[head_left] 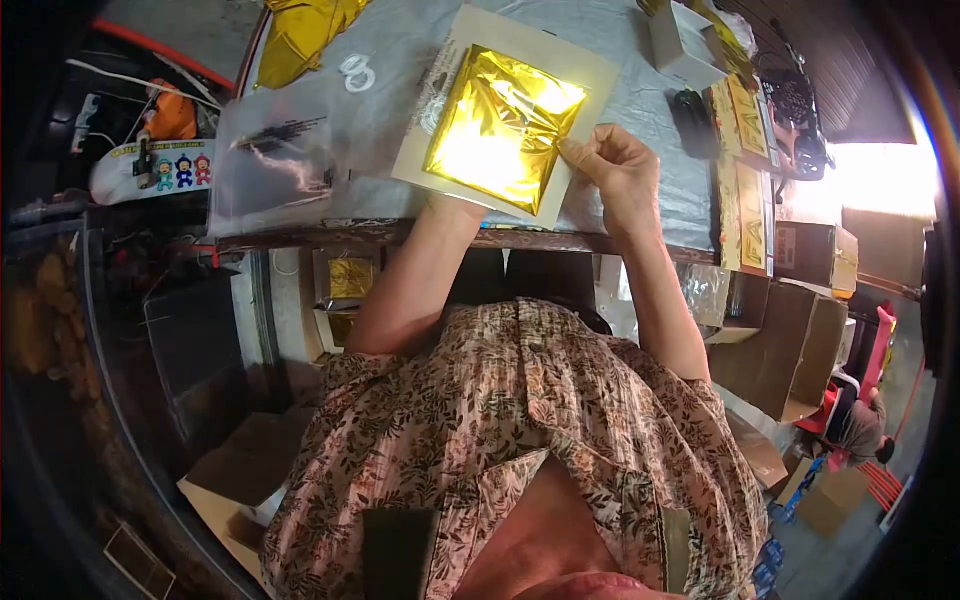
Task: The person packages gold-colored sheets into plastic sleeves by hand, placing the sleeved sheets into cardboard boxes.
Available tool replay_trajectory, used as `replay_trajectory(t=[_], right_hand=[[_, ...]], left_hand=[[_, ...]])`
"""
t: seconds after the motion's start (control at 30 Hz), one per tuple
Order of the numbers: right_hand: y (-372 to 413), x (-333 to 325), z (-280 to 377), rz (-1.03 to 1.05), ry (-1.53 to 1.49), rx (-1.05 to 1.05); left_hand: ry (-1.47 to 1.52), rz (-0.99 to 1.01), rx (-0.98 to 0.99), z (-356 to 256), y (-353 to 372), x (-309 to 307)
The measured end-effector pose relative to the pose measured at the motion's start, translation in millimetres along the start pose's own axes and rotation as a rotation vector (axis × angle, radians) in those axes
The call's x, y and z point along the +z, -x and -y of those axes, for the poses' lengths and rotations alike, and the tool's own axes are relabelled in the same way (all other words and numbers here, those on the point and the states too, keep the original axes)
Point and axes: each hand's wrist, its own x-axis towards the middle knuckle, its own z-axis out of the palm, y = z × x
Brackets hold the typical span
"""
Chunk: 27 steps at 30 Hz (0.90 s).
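Note:
A shiny folded gold foil piece (500, 125) lies on a pale card sheet (585, 70), tilted above the table's front edge. My right hand (615, 165) pinches the right side of the gold foil between thumb and fingers. My left hand (455, 210) is under the card's lower edge; its fingers are hidden behind the card. To the left on the grey table cover (375, 130) are clear plastic bags (270, 165) and white rings (357, 73).
More gold foil (300, 40) lies at the table's back left. An open white box (685, 45), a dark object (692, 118) and printed boxes (745, 215) are on the right. Cardboard boxes (785, 345) stand below right. Another person (860, 425) is at the far right.

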Motion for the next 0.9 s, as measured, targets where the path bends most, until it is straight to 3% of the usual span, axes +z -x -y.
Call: replay_trajectory(t=[0.03, 0.07, 0.17, 0.33, 0.5, 0.67, 0.73, 0.87, 0.9], right_hand=[[0, 0, 1, 0.001, 0.000, -0.003], [1, 0, 3, 0.012, -0.020, 0.031], [0, 2, 9, 0.015, -0.076, 0.106], [0, 3, 10, 0.063, -0.137, 0.222], [-2, 8, 7, 0.068, -0.223, 0.211], [-3, 1, 7, 0.061, -0.273, 0.247], [-3, 1, 4, 0.061, -0.280, 0.246], [-4, 2, 0, 0.025, -0.270, 0.244], [-4, 2, 0, 0.015, -0.276, 0.236]], left_hand=[[-0.032, -0.028, 0.010, 1, -1, 4], [-0.311, -0.226, 0.062, 4, 1, 9], [-0.179, -0.154, 0.015, 2, -2, 4], [-0.022, -0.194, -0.048, 8, 0, 7], [-0.017, 0.049, -0.154, 11, -2, 14], [0.084, -0.013, -0.080, -10, 5, 11], [0.017, -0.203, -0.015, -20, 2, 16], [0.089, -0.046, 0.018, -4, 1, 7], [0.121, -0.083, 0.007, -1, 1, 6]])
